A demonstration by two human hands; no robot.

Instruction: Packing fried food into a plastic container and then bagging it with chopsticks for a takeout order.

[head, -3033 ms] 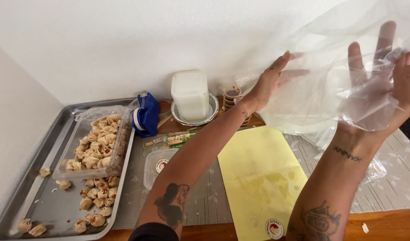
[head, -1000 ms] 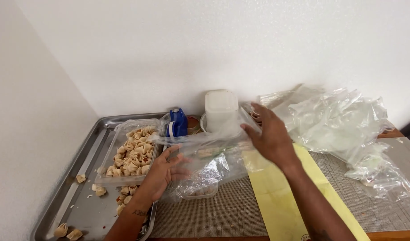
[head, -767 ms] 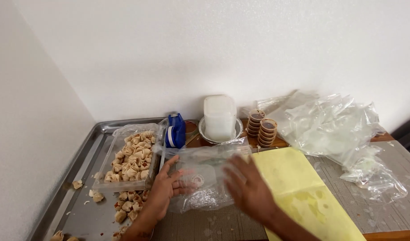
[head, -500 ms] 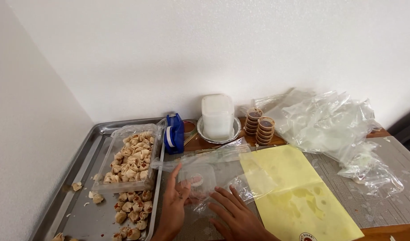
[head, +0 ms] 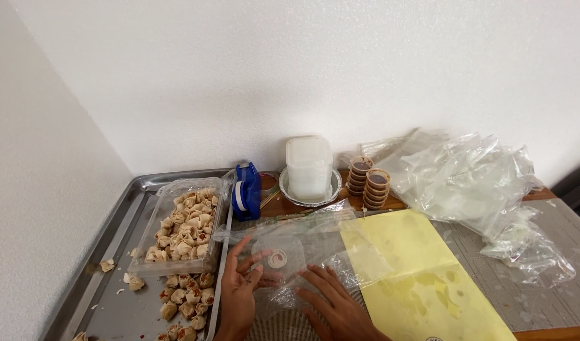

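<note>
Right now both hands lie flat on a clear plastic bag spread on the table, near its front edge. Left hand — fingers splayed wide, palm down, pressing the bag's left part just beside a round red-and-white sticker; it grips nothing. Right hand also open and flat, fingertips on the bag's lower part, holding nothing.

Under the bag, a clear lidded container shows thru. Touching the bag's right side: a yellow sheet. To the left, a metal tray w/ a clear tub of dumplings and loose dumplings in front of it. Behind the bag — a blue tape dispenser, a white stack of containers on a foil plate, two stacks of sauce cups, and a heap of clear bags at far right.
</note>
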